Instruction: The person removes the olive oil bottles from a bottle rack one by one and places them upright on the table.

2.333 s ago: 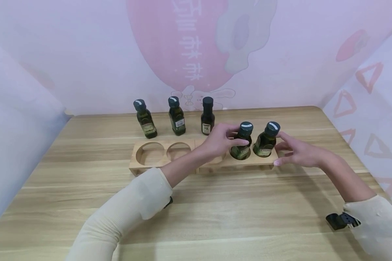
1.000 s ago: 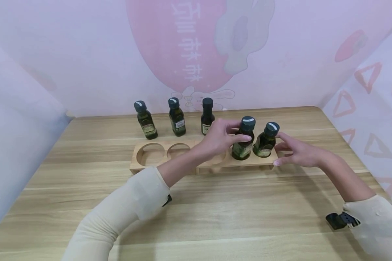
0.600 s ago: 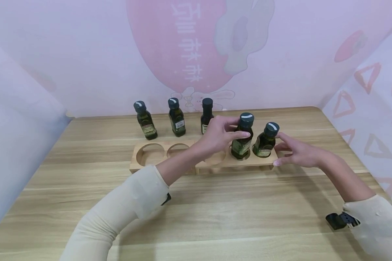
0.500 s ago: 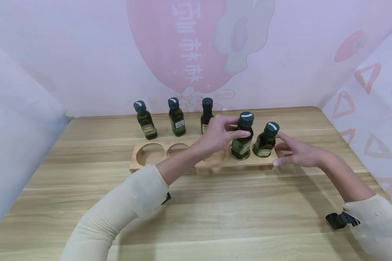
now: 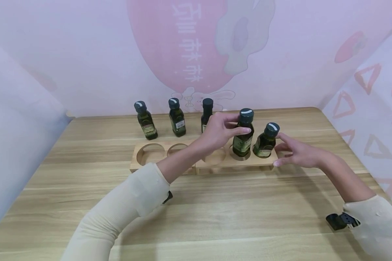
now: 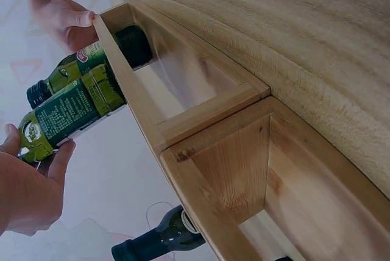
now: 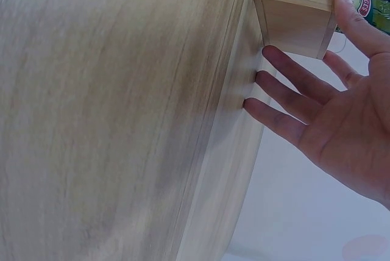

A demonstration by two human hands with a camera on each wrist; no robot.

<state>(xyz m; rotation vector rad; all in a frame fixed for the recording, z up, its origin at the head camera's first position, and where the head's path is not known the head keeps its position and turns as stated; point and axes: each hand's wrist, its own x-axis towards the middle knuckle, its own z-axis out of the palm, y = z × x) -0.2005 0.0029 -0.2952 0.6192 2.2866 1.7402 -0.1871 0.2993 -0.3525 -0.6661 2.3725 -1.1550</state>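
Dark green glass, capped and labelled — the bottle [image 5: 243, 145] is upright over the middle hole of the rack's right-hand unit, its base at the hole's mouth; whether the base reaches a little way inside cannot be told. The left hand [image 5: 216, 131] holds it just below the cap, thumb on the near side and fingers round the far side. Just beside it, a second green bottle [image 5: 263, 145] stands in the end hole, its lower part showing beneath the top board in the left wrist view. The right hand [image 5: 296, 152] is spread wide at that end of the wooden rack [image 5: 235, 164], its thumb touching the end and the other fingers fanned out. Two units butt together to form the rack, with round holes cut along its top. Behind it stand a left rear bottle [image 5: 147, 124], a middle rear bottle [image 5: 177, 121] and a slim-necked dark bottle [image 5: 207, 113], well apart from one another. All rest on a pale wood-grain worktop [image 5: 215, 224] — beyond it, a whitish backdrop [image 5: 94, 54] bears pink printed figures.
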